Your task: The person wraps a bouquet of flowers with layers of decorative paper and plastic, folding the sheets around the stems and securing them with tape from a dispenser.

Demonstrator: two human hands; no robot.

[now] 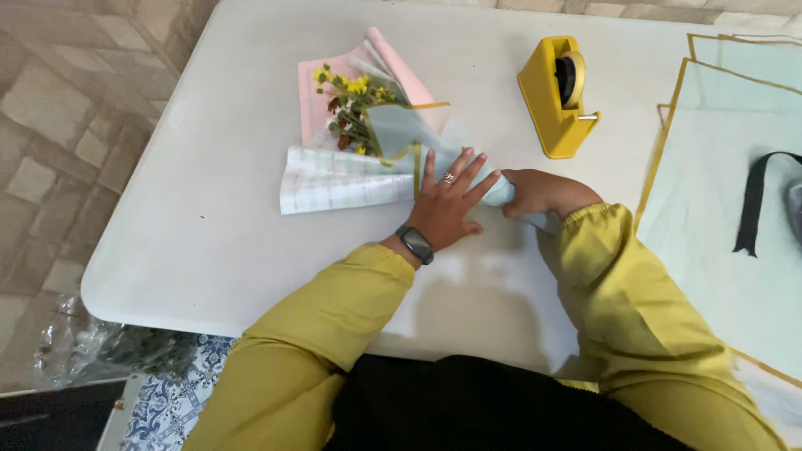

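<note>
Bouquet (pixel 376 134): it lies on the white surface (pixel 209 234) just ahead of the person, its stem end nearest them and its flower end farther off. Its long axis runs on a slant, from the narrow stem end at lower right up to the yellow flowers (pixel 355 88) at upper left, so the blooms point away and to the left.

Nearest, the left hand (pixel 447 205) lies flat with fingers spread, pressing the pale blue wrap (pixel 401 134) down where it narrows. Just beside it the right hand (pixel 539 192) is closed around the gathered stem end of the wrap; the two hands almost touch. Whether stems poke out below the grip cannot be told.

Judging by this, the wrapping looks well along. The flowers already sit inside layered sheets: a checked one (pixel 334 179) spread to the left, a pink one (pixel 322 83) behind, and the gold-edged blue one folded over the front. What seems left is fixing the gathered neck, as no tape or tie shows on it yet.

Farther off, a yellow tape dispenser (pixel 558 96) stands apart to the right. More blue sheets (pixel 727 167) lie stacked at the right edge with a black ribbon (pixel 752 205) across them.
</note>
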